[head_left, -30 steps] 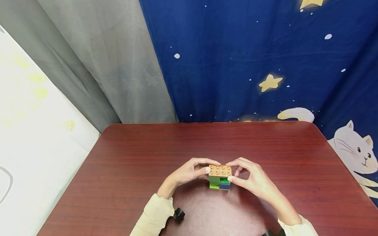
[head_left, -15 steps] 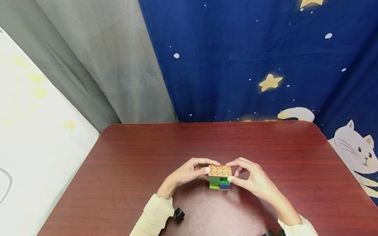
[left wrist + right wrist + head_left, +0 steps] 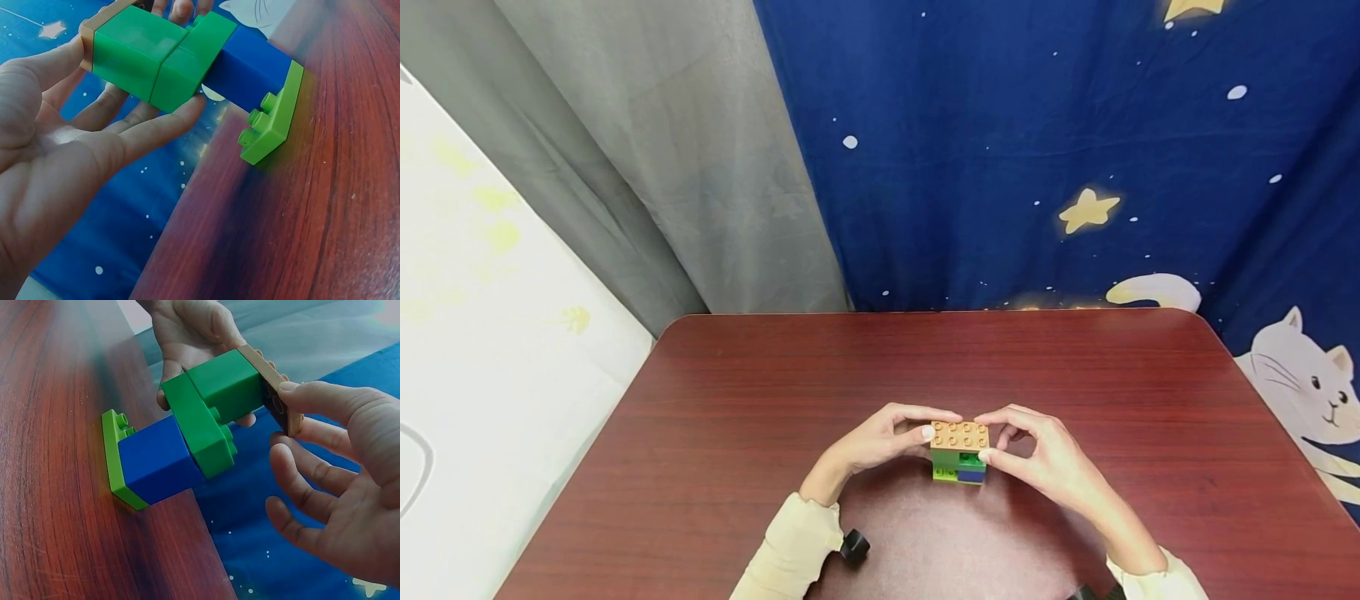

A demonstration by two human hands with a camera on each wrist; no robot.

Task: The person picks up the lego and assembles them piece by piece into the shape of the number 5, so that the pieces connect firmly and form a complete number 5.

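A small tower of toy building bricks stands on the table, topped by a tan studded plate (image 3: 959, 435). Under its left end is a green brick (image 3: 134, 50); a second green brick (image 3: 200, 428) sits lower and juts out to the right. Below that come a blue brick (image 3: 159, 459) and a thin lime-green base plate (image 3: 284, 112) with bare studs on the left. My left hand (image 3: 880, 437) holds the tan plate's left end, thumb in front and fingers behind, a lower finger against the green bricks. The right hand (image 3: 1048, 458) pinches the plate's right end between thumb and index finger.
The reddish-brown wooden table (image 3: 760, 375) reaches back to a blue star-patterned curtain (image 3: 1000, 167) and a grey curtain (image 3: 715, 167). A small black object (image 3: 854, 547) sticks out beside the left sleeve (image 3: 797, 537).
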